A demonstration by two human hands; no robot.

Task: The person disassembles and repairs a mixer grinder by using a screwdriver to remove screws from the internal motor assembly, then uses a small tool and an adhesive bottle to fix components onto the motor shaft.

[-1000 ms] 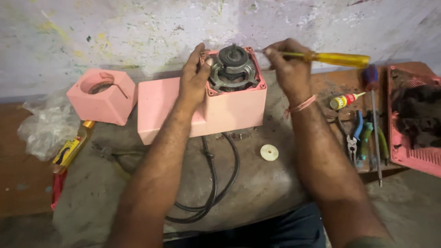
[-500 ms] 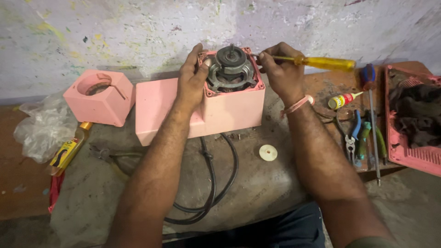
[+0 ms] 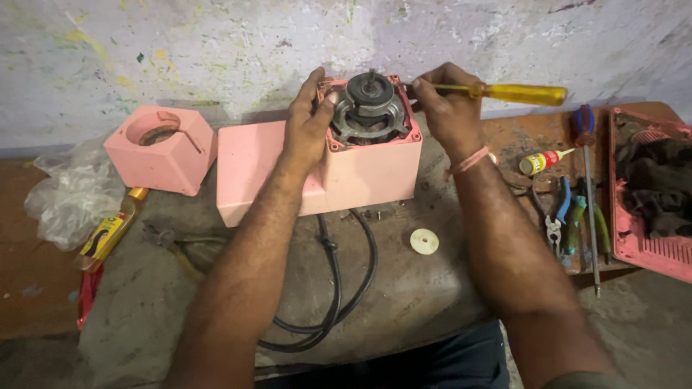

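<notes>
A pink plastic housing (image 3: 375, 176) stands on the workbench with a grey electric motor (image 3: 369, 108) set in its open top. My left hand (image 3: 308, 122) grips the housing's left top edge, thumb resting on the motor. My right hand (image 3: 448, 108) holds a yellow-handled screwdriver (image 3: 515, 93), its tip pointing left at the motor's right rim. A black power cord (image 3: 339, 288) loops from under the housing toward me.
A second pink block (image 3: 160, 148) with a round hole sits at the left, beside a crumpled plastic bag (image 3: 68, 194) and a yellow bottle (image 3: 108, 230). A white disc (image 3: 424, 240) lies near the housing. Pliers (image 3: 559, 216), another screwdriver (image 3: 587, 180), a small glue bottle (image 3: 542, 161) and a pink tray (image 3: 652, 194) are at the right.
The view has shifted slightly. My right hand has drawn the screwdriver a little left toward the motor's rim; my left hand keeps its hold on the housing.
</notes>
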